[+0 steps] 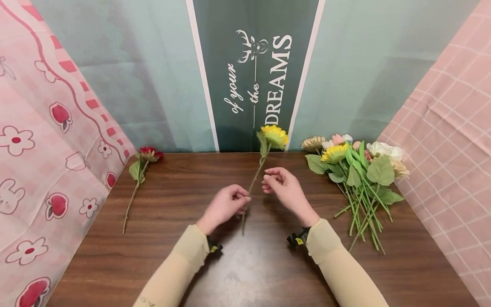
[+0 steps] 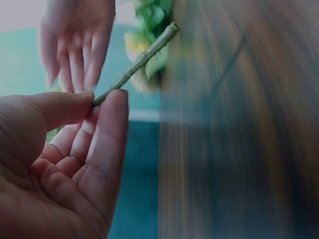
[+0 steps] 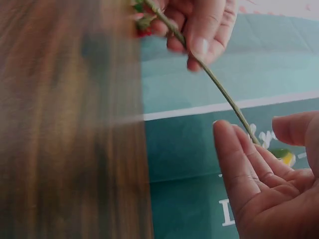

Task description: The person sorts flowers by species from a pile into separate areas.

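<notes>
Head view: yellow sunflower (image 1: 274,135), thin green stem, left hand (image 1: 224,206) pinch

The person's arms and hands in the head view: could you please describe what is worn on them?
Both arms wear snug beige sleeves reaching to the wrists. A small black device with a yellow mark is strapped at each wrist, beside the bare left hand and the bare right hand. No gloves or rings show.

Your left hand (image 1: 226,204) pinches the thin-stemmed yellow artificial sunflower (image 1: 274,135) above the brown wooden table's (image 1: 161,260) middle, your right hand (image 1: 284,187) just beside it. The red fabric flower (image 1: 148,154) lies far left, the mixed artificial bouquet (image 1: 356,170) right.
</notes>
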Available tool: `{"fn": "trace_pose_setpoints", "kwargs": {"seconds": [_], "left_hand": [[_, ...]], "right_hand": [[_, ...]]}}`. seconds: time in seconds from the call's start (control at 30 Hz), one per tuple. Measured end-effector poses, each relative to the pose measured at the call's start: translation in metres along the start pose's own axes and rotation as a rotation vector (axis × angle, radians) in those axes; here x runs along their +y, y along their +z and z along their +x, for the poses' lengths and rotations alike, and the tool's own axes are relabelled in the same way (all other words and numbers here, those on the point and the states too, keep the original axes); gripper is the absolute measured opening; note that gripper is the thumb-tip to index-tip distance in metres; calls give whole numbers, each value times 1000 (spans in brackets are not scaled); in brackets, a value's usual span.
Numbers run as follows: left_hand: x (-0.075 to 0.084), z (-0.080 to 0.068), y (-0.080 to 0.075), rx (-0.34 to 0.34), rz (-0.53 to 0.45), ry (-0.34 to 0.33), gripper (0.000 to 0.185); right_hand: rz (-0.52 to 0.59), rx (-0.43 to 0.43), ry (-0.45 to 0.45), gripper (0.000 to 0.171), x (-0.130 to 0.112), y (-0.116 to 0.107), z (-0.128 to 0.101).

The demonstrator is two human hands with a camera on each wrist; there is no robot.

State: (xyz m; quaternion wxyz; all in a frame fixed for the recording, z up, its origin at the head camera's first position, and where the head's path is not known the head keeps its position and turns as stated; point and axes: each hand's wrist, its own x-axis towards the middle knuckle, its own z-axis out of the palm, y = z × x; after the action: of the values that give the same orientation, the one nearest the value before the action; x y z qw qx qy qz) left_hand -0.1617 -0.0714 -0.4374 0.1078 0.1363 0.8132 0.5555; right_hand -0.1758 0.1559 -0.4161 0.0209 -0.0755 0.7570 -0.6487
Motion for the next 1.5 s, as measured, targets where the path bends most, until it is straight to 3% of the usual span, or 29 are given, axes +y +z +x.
{"fn": "trace_pose_setpoints", "kwargs": {"seconds": [0.13,0.23,0.33,0.43,0.57,0.7,0.9,1.23,1.37,1.5], "left_hand": [[-18,-14,-59,61,254,-48,9],[-33,-31,-114,108,467,-94,11],[-47,-50,-169,163,634,-129,13],[-57,-68,-211,210,734,-170,15],[-68,-82,-244,220,750,-247,16],[-79,-87,-256,207,712,-327,17],[-92,-94,-255,212,682,-386,16],[-85,-91,-257,208,707,-392,22],[-76,-86,-250,249,768,-344,37],[-62,-73,-224,264,827,-203,56]], "right_hand": [[-319,-36,-87,34,0,12,-3],[-622,-86,-191,43,-3,25,-3],[-815,-191,-297,53,-8,42,0],[-939,-294,-405,59,-13,61,2],[-1050,-381,-533,63,-16,83,5],[-1128,-450,-580,66,-16,100,3],[-1154,-527,-560,67,-9,111,-2],[-1159,-529,-518,67,1,91,-5],[-1161,-497,-465,66,6,72,-2],[-1163,-406,-403,63,15,41,4]]}}
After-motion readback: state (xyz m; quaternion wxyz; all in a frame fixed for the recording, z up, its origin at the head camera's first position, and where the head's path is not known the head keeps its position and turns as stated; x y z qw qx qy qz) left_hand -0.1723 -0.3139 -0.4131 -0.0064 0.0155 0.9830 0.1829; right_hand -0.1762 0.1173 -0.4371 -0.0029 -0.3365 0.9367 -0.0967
